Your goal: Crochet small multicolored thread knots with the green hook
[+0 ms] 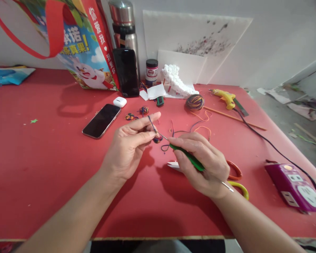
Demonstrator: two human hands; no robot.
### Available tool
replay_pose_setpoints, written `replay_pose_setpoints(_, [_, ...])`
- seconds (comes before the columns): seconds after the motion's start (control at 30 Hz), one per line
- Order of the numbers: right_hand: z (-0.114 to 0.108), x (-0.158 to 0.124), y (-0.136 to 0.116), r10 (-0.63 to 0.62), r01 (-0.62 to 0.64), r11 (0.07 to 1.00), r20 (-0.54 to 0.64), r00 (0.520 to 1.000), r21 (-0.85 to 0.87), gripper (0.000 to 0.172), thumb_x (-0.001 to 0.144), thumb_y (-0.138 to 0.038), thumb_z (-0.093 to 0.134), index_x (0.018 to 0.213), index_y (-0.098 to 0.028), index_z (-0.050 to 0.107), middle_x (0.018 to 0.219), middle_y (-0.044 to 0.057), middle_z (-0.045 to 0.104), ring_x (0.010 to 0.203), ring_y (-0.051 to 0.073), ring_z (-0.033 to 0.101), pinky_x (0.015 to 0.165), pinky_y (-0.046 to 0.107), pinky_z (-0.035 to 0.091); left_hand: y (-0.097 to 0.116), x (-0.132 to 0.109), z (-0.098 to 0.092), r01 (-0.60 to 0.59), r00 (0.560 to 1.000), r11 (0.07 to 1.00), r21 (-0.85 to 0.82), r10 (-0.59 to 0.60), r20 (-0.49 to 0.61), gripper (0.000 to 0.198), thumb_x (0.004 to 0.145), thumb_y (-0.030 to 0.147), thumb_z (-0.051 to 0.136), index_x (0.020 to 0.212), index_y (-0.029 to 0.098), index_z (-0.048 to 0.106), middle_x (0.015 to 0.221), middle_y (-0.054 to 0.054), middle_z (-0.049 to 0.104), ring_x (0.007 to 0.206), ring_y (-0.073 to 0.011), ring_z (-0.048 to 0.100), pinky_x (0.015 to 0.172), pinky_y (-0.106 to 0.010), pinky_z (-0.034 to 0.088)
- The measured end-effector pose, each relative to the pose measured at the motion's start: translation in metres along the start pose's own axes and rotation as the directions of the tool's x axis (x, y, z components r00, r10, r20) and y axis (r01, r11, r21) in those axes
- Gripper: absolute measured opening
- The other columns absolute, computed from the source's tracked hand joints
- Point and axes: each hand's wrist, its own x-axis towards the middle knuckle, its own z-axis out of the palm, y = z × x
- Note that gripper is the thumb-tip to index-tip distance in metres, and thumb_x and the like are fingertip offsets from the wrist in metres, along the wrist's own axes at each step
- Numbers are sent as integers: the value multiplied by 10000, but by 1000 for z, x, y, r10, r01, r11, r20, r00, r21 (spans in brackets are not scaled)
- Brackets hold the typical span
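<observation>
My left hand (133,144) pinches a small multicoloured crochet piece (157,139), and dark yarn runs over its raised index finger. In my right hand (202,158) is a crochet hook (191,156) with a green handle. Its metal tip meets the work at my left fingertips, and its other metal end sticks out behind the palm. Beneath my right hand lie scissors (234,170) with one red and one yellow handle loop; the hand hides their middle. Loose yarn trails from the work back to a multicoloured yarn ball (195,102).
On the red table (55,165) are a phone (102,121), a white earbud case (120,102), a yellow glue gun (225,98) with its cord, and a purple power strip (296,188). Behind stand a gift bag (94,66), a steel thermos (122,17), an upright phone (125,72) and a jar (151,72).
</observation>
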Motion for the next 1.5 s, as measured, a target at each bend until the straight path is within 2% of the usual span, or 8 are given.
replay_pose_setpoints(0.3, [-3,2,-5,83,-83,995,-7,997,46,257,966,-42,643,1162,-165,757,947,92,758,844,169,724,744,289,616,4,-2,2,-16,1000,1000,24,16,12,304,636,135,831,920,210,909,737,-9,642,668,-96,531,567,-203,427])
replay_pose_setpoints(0.5, [-3,4,-9,164,-162,980,-8,986,113,272,962,-53,641,1119,-224,783,861,51,737,764,174,695,675,311,590,6,-2,1,-34,999,997,67,32,34,298,661,116,786,921,195,909,724,-19,645,677,-120,537,589,-243,453])
replay_pose_setpoints(0.7, [-8,7,-10,264,-259,946,1,965,195,222,966,-78,655,1044,-211,814,785,16,732,725,147,677,675,291,561,7,0,-4,-28,996,992,123,18,86,287,666,126,764,902,197,912,702,-28,659,667,-131,576,626,-268,494])
replay_pose_setpoints(0.83, [-11,10,-11,354,-350,907,26,935,233,197,949,-102,672,973,-216,831,745,4,728,650,137,644,619,291,529,7,2,-7,-29,995,984,178,12,97,284,672,137,764,908,193,912,708,-29,658,684,-135,580,635,-268,497])
replay_pose_setpoints(1.07, [-10,5,-7,543,-508,752,43,839,420,161,961,-187,708,957,-239,860,732,21,713,626,146,625,531,273,488,8,3,-7,-51,993,980,191,28,118,256,679,134,785,894,190,913,727,-38,679,711,-142,585,657,-273,502])
replay_pose_setpoints(1.3, [-10,6,3,671,-618,518,167,722,591,126,930,-290,748,907,-237,860,644,11,653,532,122,518,465,255,427,8,4,-8,-1,986,994,110,-17,164,260,681,121,817,917,175,910,724,-42,695,701,-144,608,670,-278,535])
replay_pose_setpoints(1.43, [-7,13,2,726,-629,405,186,663,663,130,858,-328,788,840,-213,846,574,0,605,467,101,431,407,238,338,2,4,-9,31,980,998,62,-42,194,246,708,122,851,934,197,911,744,-38,723,713,-135,647,691,-249,556])
replay_pose_setpoints(1.5, [-4,15,1,726,-606,351,201,657,714,141,859,-331,784,804,-208,825,580,-7,613,432,77,380,397,231,317,-1,3,-9,67,977,997,39,-74,202,248,726,125,860,949,217,912,763,-41,746,729,-139,674,695,-242,565])
